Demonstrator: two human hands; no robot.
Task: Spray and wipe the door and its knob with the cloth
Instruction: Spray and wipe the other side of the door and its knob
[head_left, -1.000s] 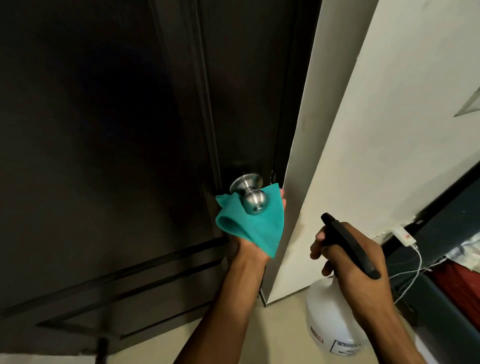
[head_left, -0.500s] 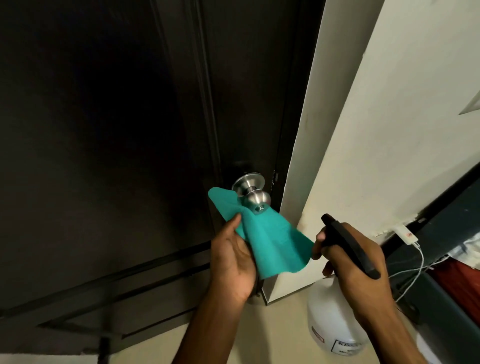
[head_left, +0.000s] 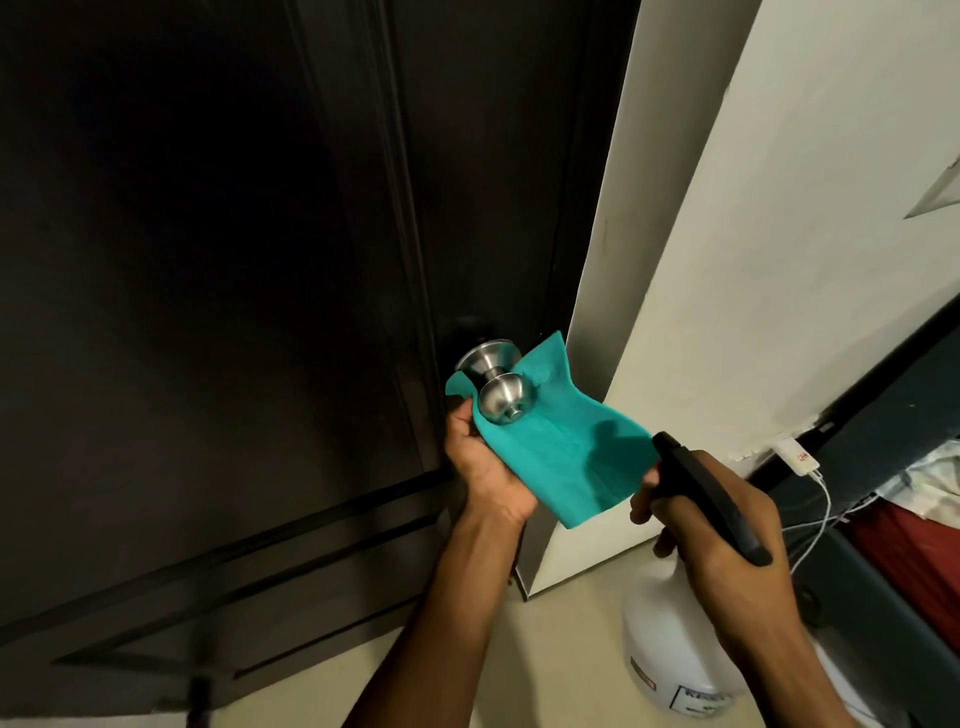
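Observation:
A dark panelled door (head_left: 218, 291) fills the left of the view. Its round silver knob (head_left: 505, 397) sticks out near the door's right edge. My left hand (head_left: 480, 460) holds a teal cloth (head_left: 566, 457) under and behind the knob, with the cloth spread open to the right. My right hand (head_left: 727, 551) grips the black trigger head of a white spray bottle (head_left: 670, 654), low and to the right of the knob. The nozzle tip sits next to the cloth's lower right edge.
A cream wall (head_left: 779, 234) and its corner stand right of the door. A white charger with cables (head_left: 800, 460) hangs at the wall's lower right. Dark furniture with red fabric (head_left: 904, 551) is at the far right. Beige floor (head_left: 561, 649) lies below.
My left hand turned from behind the knob to below it, palm side out, and the cloth unfolded and spread to the right. My right hand kept the bottle nearly still.

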